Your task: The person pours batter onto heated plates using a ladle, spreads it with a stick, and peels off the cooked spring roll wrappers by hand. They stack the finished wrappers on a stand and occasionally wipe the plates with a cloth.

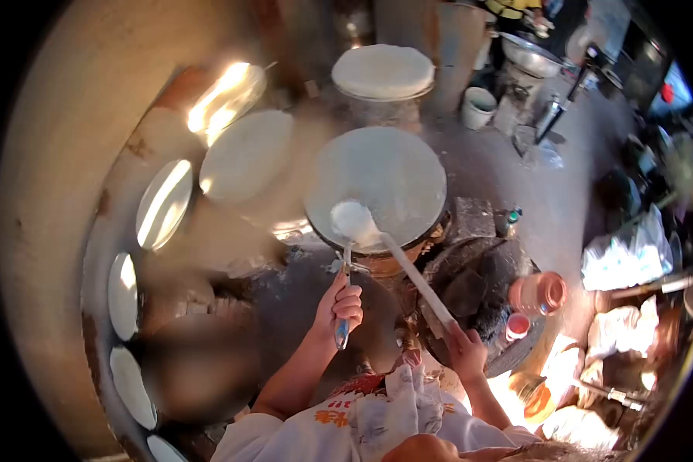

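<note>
My left hand (343, 308) is closed around the handle of a ladle (347, 262), its round head white with batter (353, 218) over the near part of a round griddle (393, 165). My right hand (467, 348) grips a long whitish paddle (420, 285) slanting up and left. The paddle's far end meets the ladle's white head; where one stops and the other begins is hard to make out. A pale layer covers the griddle.
Pale round sheets (164, 204) lean along the curved wall at left. Beyond the griddle stands a stack of white rounds (383, 71). At right are a reddish jar (539, 293), a pink cup (517, 326) and plastic bags (627, 254). A white bucket (479, 107) stands farther back near another person (516, 9).
</note>
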`<state>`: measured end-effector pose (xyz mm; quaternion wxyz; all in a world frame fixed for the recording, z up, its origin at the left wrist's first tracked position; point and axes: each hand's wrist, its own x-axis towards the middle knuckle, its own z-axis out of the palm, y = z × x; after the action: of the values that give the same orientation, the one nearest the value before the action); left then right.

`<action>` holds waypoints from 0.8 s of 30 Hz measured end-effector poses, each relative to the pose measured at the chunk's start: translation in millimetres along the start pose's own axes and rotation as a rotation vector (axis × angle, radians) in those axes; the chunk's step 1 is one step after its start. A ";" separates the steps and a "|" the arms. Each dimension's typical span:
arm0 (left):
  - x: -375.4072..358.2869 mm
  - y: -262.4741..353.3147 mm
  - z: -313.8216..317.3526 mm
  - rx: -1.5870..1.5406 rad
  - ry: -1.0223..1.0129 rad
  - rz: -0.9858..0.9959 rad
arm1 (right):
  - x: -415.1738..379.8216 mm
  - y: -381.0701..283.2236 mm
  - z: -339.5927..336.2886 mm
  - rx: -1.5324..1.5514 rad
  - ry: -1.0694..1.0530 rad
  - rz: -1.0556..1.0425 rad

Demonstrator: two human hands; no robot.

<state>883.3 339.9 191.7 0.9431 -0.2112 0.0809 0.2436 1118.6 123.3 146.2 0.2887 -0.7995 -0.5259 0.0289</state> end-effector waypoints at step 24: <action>-458.3 -238.4 -156.3 -0.060 -0.710 2.022 | -121.5 -459.8 268.0 0.629 -1.385 -0.992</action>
<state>595.3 -112.3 254.1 0.2678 0.0138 -0.0668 0.9610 591.7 263.5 118.3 0.0924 -0.1692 -0.8337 0.5175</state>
